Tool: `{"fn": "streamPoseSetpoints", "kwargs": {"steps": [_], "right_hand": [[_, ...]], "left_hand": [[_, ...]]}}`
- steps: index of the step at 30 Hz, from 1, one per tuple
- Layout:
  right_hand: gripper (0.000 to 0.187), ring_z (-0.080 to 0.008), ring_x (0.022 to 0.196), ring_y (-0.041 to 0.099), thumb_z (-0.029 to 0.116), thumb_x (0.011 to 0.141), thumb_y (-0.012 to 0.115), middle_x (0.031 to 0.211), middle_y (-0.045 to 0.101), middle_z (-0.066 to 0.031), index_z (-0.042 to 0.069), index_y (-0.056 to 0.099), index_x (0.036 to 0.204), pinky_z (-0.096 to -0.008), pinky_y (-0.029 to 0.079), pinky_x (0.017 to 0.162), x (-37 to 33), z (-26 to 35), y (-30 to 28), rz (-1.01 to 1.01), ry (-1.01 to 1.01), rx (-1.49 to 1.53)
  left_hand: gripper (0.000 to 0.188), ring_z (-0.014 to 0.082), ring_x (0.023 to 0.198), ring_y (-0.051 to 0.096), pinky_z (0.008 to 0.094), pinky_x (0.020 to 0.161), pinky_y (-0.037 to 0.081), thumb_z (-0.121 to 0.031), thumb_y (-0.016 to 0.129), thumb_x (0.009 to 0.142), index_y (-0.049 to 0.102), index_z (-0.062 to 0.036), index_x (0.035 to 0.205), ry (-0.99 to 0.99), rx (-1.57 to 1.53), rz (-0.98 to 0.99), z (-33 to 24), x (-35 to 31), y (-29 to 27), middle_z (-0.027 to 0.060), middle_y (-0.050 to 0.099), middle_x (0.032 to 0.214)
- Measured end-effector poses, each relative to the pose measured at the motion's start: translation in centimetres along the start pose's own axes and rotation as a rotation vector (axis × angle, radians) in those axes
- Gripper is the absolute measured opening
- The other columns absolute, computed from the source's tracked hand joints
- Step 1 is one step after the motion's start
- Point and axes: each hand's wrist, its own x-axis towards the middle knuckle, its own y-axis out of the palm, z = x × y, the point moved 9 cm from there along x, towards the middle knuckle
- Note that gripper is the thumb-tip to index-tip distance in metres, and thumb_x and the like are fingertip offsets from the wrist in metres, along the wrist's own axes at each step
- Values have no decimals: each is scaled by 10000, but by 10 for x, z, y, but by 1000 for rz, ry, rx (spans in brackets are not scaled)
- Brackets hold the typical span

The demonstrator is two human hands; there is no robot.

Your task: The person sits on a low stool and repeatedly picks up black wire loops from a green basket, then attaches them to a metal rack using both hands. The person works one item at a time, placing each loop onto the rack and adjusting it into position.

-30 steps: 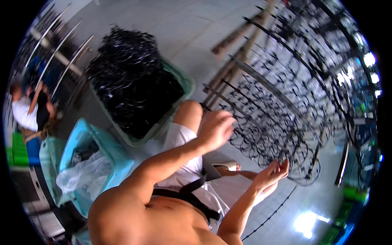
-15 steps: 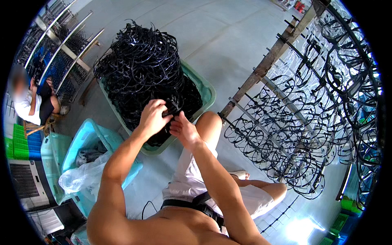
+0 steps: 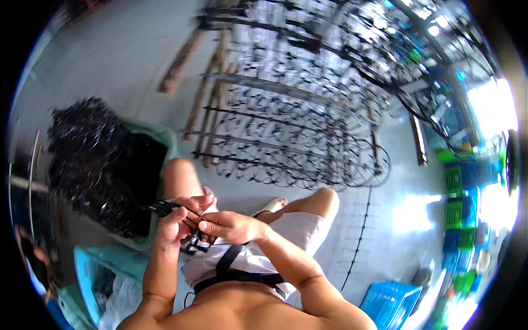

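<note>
My left hand (image 3: 172,226) is closed around a small bunch of thin black curved pieces (image 3: 164,208), held over my lap. Close beside it, my right hand (image 3: 234,226) pinches part of the same bunch between thumb and fingers. The pieces are glossy and look like plastic; blur hides their exact kind. A tall tangled heap of similar black pieces (image 3: 91,148) fills a green basket (image 3: 170,146) to the left of my knee.
Ahead stands a rack (image 3: 286,94) with bars full of black looped pieces. At the lower left, a turquoise basket (image 3: 82,264) holds clear plastic bags. A blue crate (image 3: 388,302) stands at the lower right, and stacked green and blue crates (image 3: 454,198) line the right side.
The view has swung right toward the rack. My hands have moved from the heap in the green basket to over my lap, now with the black pieces between them.
</note>
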Motion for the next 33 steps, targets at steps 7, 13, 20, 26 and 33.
{"fn": "streamPoseSetpoints", "kwargs": {"steps": [7, 13, 20, 26, 33], "right_hand": [[204, -125, 741, 536, 130, 983, 463, 862, 562, -51, -22, 576, 908, -257, 445, 651, -179, 34, -95, -1009, -485, 179], [222, -184, 779, 575, 157, 987, 462, 881, 616, -102, -29, 578, 950, -304, 464, 746, -175, 69, -75, -539, -339, -188], [260, -127, 646, 447, -78, 897, 375, 721, 501, -41, -81, 599, 1029, -277, 378, 642, -271, 75, -115, -1141, -896, 292], [214, -17, 598, 353, 185, 969, 518, 712, 452, 76, 22, 626, 1056, -174, 272, 524, -198, -1, -195, -1604, -468, 211], [169, -43, 556, 380, 232, 972, 532, 666, 445, 50, 75, 585, 941, -188, 308, 496, -140, -23, -251, -1390, -566, 738]], "left_hand": [[578, 349, 912, 662, 423, 813, 528, -489, 411, 965, 573, 40, 1134, -304, -5, 68, 69, 44, 52, 235, 656, 1039], [565, 102, 502, 469, 207, 421, 351, -483, 380, 984, 551, 5, 1212, -202, 314, -40, 60, 77, 97, 99, 638, 795], [253, 45, 541, 463, 194, 487, 366, -170, 528, 955, 580, -12, 1146, 134, 971, -306, 39, 100, 56, 44, 608, 731], [195, 57, 599, 542, 216, 559, 452, -60, 650, 869, 661, -15, 1059, 210, 1474, -344, 66, 135, 46, 47, 662, 779], [131, 48, 599, 524, 211, 531, 414, -51, 657, 864, 681, 2, 981, 231, 1372, -392, 67, 129, 36, 29, 654, 716]]}}
